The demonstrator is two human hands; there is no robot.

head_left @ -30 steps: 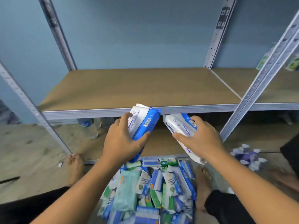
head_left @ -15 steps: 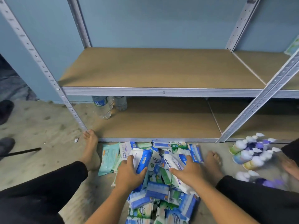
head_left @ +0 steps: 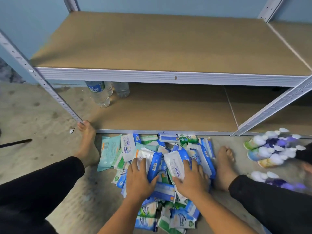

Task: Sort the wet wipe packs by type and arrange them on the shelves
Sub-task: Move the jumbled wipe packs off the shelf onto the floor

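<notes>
A heap of wet wipe packs (head_left: 168,210) in blue, green, white and teal lies on the floor between my feet. My left hand (head_left: 140,179) grips a blue-and-white pack (head_left: 152,161), thumb under its right edge, down on the heap. My right hand (head_left: 191,179) holds a second blue-and-white pack (head_left: 175,163) the same way, beside the first. The middle shelf (head_left: 152,44) and the bottom shelf (head_left: 168,112) are bare brown boards in front of me.
Two water bottles (head_left: 101,93) stand at the back left of the bottom shelf. Grey metal posts (head_left: 42,83) slant at left and right. A cluster of small bottles with white caps (head_left: 270,147) lies on the floor at right. My bare feet (head_left: 87,146) flank the heap.
Both hands have come down from shelf height to the heap, each still holding its blue-and-white pack. The view has tilted downward.
</notes>
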